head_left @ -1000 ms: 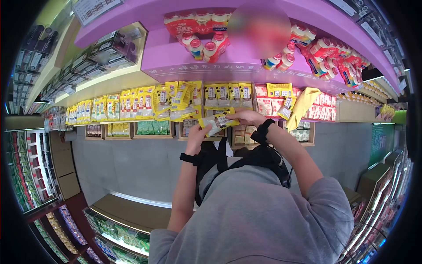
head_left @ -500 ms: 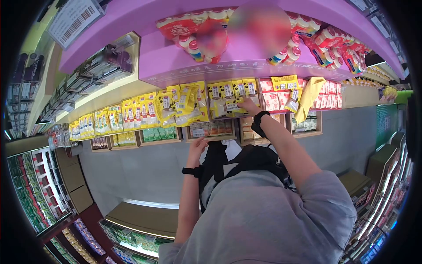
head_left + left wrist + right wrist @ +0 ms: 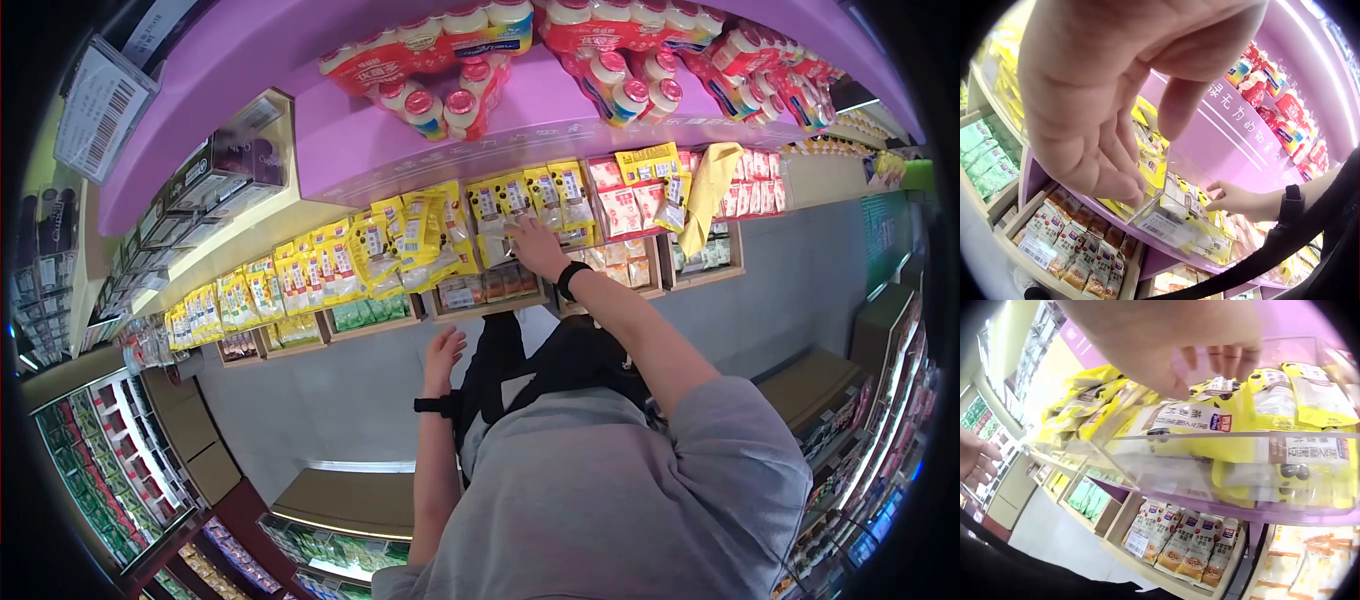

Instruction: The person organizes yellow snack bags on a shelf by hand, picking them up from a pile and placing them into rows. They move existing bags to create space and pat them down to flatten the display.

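Note:
My right hand (image 3: pixel 537 247) hovers low over a clear plastic bin (image 3: pixel 1222 442) of yellow-and-white snack packets (image 3: pixel 500 205), its fingertips pointing down toward them. In the right wrist view the fingers are relaxed and close above the packets, and one packet (image 3: pixel 1179 420) lies crosswise along the bin's front wall. From the left wrist view the same hand shows thumb and fingers apart. My left hand (image 3: pixel 443 355) hangs in front of the shelf with loosely bent fingers, holding nothing.
To the left is a heap of yellow packets (image 3: pixel 410 240); to the right, pink-and-white packets (image 3: pixel 620 208) and a yellow cloth (image 3: pixel 712 198). Wooden drawers, including one of brown-and-white sachets (image 3: pixel 1188 544), sit below. Bottle packs (image 3: pixel 440 90) stand on the purple ledge (image 3: pixel 340 150).
One second ago both hands held a yellow packet before the shelf. The left hand let go and drew back; the right hand put the packet in the bin, released it and shifted left.

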A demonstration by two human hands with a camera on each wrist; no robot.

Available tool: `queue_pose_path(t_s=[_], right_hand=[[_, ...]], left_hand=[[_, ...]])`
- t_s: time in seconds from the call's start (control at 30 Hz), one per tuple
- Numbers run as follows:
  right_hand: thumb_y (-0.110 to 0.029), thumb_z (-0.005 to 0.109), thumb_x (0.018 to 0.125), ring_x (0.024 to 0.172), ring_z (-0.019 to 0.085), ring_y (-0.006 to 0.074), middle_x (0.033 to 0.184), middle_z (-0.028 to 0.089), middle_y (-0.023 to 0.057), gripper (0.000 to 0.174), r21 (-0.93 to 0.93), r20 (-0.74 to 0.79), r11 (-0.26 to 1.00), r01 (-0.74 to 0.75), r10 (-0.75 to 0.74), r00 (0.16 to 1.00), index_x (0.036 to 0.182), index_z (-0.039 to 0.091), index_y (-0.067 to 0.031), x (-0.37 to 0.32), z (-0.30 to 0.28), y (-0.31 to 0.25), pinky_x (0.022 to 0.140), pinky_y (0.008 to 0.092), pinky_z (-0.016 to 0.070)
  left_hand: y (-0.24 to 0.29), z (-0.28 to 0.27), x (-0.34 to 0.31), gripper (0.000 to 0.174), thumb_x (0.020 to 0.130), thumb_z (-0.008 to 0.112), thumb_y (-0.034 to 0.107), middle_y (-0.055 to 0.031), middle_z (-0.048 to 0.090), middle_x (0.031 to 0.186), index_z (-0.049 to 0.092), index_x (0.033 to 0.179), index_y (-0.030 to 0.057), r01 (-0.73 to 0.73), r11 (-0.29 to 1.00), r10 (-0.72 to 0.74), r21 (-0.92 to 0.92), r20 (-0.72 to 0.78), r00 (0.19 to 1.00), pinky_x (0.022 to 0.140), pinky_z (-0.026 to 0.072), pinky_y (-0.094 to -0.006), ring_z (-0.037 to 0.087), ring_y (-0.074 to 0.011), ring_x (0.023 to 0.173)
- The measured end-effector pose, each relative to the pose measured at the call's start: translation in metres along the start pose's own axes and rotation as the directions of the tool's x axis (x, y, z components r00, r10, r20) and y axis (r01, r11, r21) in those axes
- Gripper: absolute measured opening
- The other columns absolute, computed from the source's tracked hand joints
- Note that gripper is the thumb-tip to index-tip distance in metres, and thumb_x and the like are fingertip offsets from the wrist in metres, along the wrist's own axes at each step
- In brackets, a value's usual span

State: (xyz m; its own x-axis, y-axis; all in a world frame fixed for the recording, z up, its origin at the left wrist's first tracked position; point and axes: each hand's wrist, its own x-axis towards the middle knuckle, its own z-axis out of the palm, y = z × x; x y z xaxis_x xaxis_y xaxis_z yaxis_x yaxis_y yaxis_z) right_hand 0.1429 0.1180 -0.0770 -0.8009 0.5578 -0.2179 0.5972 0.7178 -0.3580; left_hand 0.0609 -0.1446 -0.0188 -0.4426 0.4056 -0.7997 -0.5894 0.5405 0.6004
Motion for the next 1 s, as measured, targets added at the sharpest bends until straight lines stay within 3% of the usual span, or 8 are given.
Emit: queue_pose_path(t_s=[0.07, 0.27, 0.43, 0.5, 0.53, 0.63, 0.73, 1.0], right_hand=[[-0.031, 0.051, 0.077, 0.117, 0.029, 0.0319, 0.124, 0.033, 0.0133, 0.049, 0.136, 0.061, 0.929, 0.343, -0.353, 0.934, 0.116, 0.038, -0.0043, -0.004, 0.025, 0.002, 0.091, 0.0434, 0.0307], [-0.053, 0.031, 0.081, 0.126, 0.009, 0.0296, 0.137, 0.012, 0.0120, 0.067, 0.019, 0.354, 0.985, 0.172, -0.168, 0.920, 0.129, 0.023, -0.0069, -0.009, 0.040, -0.011, 0.100, 0.0497, 0.0098], [-0.050, 0.036, 0.081, 0.125, 0.013, 0.0311, 0.136, 0.017, 0.0133, 0.063, 0.055, 0.365, 0.989, 0.138, -0.148, 0.919, 0.125, 0.029, -0.0058, -0.008, 0.022, -0.008, 0.100, 0.0477, 0.0141], [-0.041, 0.046, 0.078, 0.119, 0.026, 0.0323, 0.128, 0.030, 0.0141, 0.053, 0.358, 0.045, 0.923, 0.141, -0.168, 0.985, 0.116, 0.039, -0.0047, -0.008, 0.008, 0.010, 0.096, 0.0442, 0.0234], [-0.028, 0.055, 0.073, 0.108, 0.038, 0.0308, 0.117, 0.040, 0.0144, 0.043, 0.285, -0.244, 0.933, 0.221, -0.153, 0.958, 0.106, 0.044, -0.0042, -0.009, -0.001, 0.025, 0.089, 0.0415, 0.0315], [-0.018, 0.055, 0.069, 0.101, 0.041, 0.0285, 0.110, 0.041, 0.0154, 0.041, 0.069, -0.579, 0.981, -0.181, 0.187, 0.793, 0.106, 0.043, -0.0048, -0.020, -0.046, 0.083, 0.085, 0.0399, 0.0328], [-0.024, 0.059, 0.068, 0.106, 0.035, 0.0284, 0.114, 0.035, 0.0113, 0.063, 0.073, -0.354, 0.643, -0.763, 0.732, 0.582, 0.121, 0.029, -0.0085, -0.037, -0.084, 0.140, 0.085, 0.0453, 0.0321], [-0.033, 0.059, 0.066, 0.097, 0.045, 0.0389, 0.109, 0.036, 0.0214, 0.071, 0.286, -0.078, 0.426, -0.858, 0.903, 0.423, 0.121, 0.020, -0.0102, -0.050, -0.078, 0.211, 0.079, 0.0445, 0.0402]], left_hand=[[-0.001, 0.002, 0.001, 0.034, 0.083, 0.048, 0.021, -0.0067, 0.056, 0.101, 0.045, 0.113, 0.0043, 0.005, 1.000, -0.005, 0.007, -0.001, 1.000, 0.071, 0.0395, -0.0223, 0.054, -0.0124, 0.088], [0.001, 0.008, -0.002, 0.033, 0.085, 0.046, 0.022, -0.0076, 0.056, 0.101, 0.045, 0.112, 0.0045, 0.010, 1.000, -0.010, 0.007, -0.004, 1.000, 0.073, 0.0396, -0.0235, 0.054, -0.0142, 0.089], [-0.010, 0.014, -0.003, 0.034, 0.084, 0.046, 0.023, -0.0066, 0.056, 0.101, 0.045, 0.113, 0.0051, 0.025, 0.999, -0.026, 0.022, 0.026, 0.999, 0.077, 0.0385, -0.0266, 0.053, -0.0142, 0.091], [-0.012, 0.018, 0.000, 0.034, 0.084, 0.046, 0.023, -0.0066, 0.056, 0.101, 0.045, 0.113, 0.0055, 0.036, 0.999, -0.036, 0.015, 0.037, 0.999, 0.077, 0.0384, -0.0265, 0.053, -0.0141, 0.091], [-0.014, 0.022, 0.003, 0.033, 0.084, 0.046, 0.022, -0.0066, 0.056, 0.101, 0.045, 0.113, 0.0059, 0.043, 0.999, -0.043, 0.000, 0.031, 0.999, 0.077, 0.0384, -0.0264, 0.053, -0.0141, 0.091], [-0.016, 0.036, 0.007, 0.037, 0.084, 0.046, 0.026, -0.0079, 0.055, 0.103, 0.043, 0.115, 0.0053, 0.051, 0.998, -0.052, 0.020, 0.033, 0.998, 0.079, 0.0374, -0.0267, 0.052, -0.0164, 0.094], [-0.018, 0.055, 0.007, 0.038, 0.084, 0.046, 0.025, -0.0078, 0.055, 0.104, 0.042, 0.116, 0.0056, 0.034, 0.999, -0.034, -0.004, 0.056, 0.998, 0.079, 0.0372, -0.0271, 0.051, -0.0162, 0.095], [-0.040, 0.110, -0.003, 0.036, 0.084, 0.046, 0.024, -0.0074, 0.055, 0.103, 0.044, 0.115, 0.0057, 0.036, 0.995, -0.031, -0.092, 0.058, 0.998, 0.078, 0.0377, -0.0261, 0.052, -0.0157, 0.092]])
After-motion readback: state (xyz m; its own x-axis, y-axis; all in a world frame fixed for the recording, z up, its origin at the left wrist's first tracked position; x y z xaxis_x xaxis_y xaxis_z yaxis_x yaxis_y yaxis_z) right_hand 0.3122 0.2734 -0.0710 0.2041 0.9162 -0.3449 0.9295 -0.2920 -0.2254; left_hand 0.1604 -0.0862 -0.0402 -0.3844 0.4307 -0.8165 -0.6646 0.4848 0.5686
